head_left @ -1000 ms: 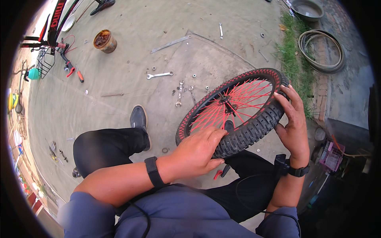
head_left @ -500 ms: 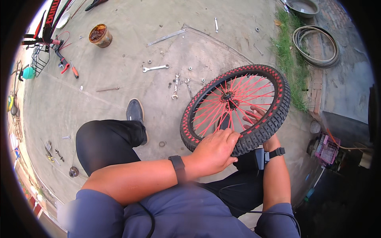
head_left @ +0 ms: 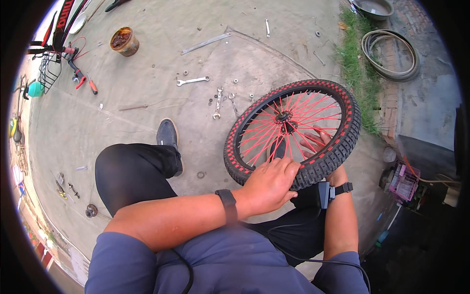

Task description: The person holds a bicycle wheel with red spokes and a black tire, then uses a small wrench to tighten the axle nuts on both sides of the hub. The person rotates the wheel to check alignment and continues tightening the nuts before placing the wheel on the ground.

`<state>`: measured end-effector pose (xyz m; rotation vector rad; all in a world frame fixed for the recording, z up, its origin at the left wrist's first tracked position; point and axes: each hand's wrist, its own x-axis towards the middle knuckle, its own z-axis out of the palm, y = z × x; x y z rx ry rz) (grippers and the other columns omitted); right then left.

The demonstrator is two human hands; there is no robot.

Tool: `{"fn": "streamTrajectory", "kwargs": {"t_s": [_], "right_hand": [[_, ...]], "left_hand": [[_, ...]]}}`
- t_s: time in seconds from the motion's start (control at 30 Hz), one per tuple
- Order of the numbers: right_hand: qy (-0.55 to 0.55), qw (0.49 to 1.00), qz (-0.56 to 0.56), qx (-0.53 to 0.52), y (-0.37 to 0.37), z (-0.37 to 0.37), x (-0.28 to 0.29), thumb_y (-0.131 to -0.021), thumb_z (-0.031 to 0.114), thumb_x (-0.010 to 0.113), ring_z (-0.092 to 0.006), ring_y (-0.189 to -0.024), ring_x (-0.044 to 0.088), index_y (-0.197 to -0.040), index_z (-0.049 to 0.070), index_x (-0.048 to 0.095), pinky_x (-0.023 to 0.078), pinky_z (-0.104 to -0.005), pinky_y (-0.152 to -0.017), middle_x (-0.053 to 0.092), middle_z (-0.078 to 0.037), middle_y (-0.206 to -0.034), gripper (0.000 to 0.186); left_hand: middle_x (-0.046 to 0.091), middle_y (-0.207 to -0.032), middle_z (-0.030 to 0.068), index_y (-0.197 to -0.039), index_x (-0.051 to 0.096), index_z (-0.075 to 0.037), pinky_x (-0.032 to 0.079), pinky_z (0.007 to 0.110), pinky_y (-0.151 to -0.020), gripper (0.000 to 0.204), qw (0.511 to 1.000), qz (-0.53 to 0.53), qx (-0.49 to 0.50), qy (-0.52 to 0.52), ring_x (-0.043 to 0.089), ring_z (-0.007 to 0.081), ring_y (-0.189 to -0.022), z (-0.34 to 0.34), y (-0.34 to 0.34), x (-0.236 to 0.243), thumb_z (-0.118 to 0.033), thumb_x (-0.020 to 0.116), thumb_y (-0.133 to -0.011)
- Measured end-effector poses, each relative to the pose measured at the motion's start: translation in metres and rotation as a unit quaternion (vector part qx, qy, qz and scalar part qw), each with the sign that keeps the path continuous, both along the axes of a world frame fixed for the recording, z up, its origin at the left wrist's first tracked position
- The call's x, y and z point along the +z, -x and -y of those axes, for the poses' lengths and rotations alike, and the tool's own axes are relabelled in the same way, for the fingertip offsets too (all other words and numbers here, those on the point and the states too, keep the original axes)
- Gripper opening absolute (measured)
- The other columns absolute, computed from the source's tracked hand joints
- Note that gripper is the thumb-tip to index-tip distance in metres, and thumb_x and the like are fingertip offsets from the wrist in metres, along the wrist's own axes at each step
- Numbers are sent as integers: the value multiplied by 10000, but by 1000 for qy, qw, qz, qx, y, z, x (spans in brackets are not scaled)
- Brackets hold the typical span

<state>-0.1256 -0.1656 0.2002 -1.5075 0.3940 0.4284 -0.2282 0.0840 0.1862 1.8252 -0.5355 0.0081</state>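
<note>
A bicycle wheel (head_left: 338,153) with a knobby black tyre, red checks along its sidewall and red spokes is tilted above my lap. My left hand (head_left: 270,182) is closed over its near edge, fingers on the tyre and rim. From beneath the near right part of the wheel comes my right hand (head_left: 318,141); its fingers show behind the spokes, spread apart, while the tyre covers its palm. Whether this hand bears any of the wheel's weight I cannot tell. The hub (head_left: 284,117) with its toothed sprocket faces up.
Wrenches (head_left: 193,81), nuts and a flat metal bar (head_left: 205,43) lie on the ground beyond the wheel. At the far left are a tub (head_left: 124,41) of brown grease, a screwdriver (head_left: 92,85) and a bicycle frame (head_left: 61,29). Coiled tyres (head_left: 413,66) lie by grass at right.
The wheel and my left hand have shifted slightly to the right. The fingers of my right hand have moved a little behind the spokes.
</note>
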Motion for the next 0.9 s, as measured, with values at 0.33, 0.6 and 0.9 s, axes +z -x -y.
{"fn": "streamTrajectory", "kwargs": {"t_s": [0.33, 0.6, 0.9], "right_hand": [[-98, 989, 67, -84, -11, 2, 39, -1046, 427, 421, -388, -1078, 676, -1335, 51, 555, 603, -502, -855, 637, -228, -1275, 493], [-80, 987, 134, -37, -3, -27, 64, -1054, 591, 364, -356, -1092, 680, -1367, 11, 536, 587, -494, -912, 639, -217, -1275, 681], [-61, 989, 133, -7, -11, -41, 58, -1071, 426, 456, -314, -1008, 715, -1299, -11, 553, 635, -435, -798, 673, -206, -1186, 503]], "left_hand": [[560, -1206, 192, -1314, 503, -30, 490, 472, -916, 643, 1000, -12, 24, 15, 569, 422, -1108, -6, -15, 6, -295, 790, -804], [549, -1191, 193, -1321, 505, -40, 499, 478, -904, 644, 999, -23, 35, 24, 573, 433, -1093, -6, -21, 10, -319, 789, -814], [532, -1194, 205, -1348, 471, -39, 508, 492, -892, 684, 999, -20, 42, 27, 568, 445, -1093, -5, -19, 9, -343, 792, -827]]}}
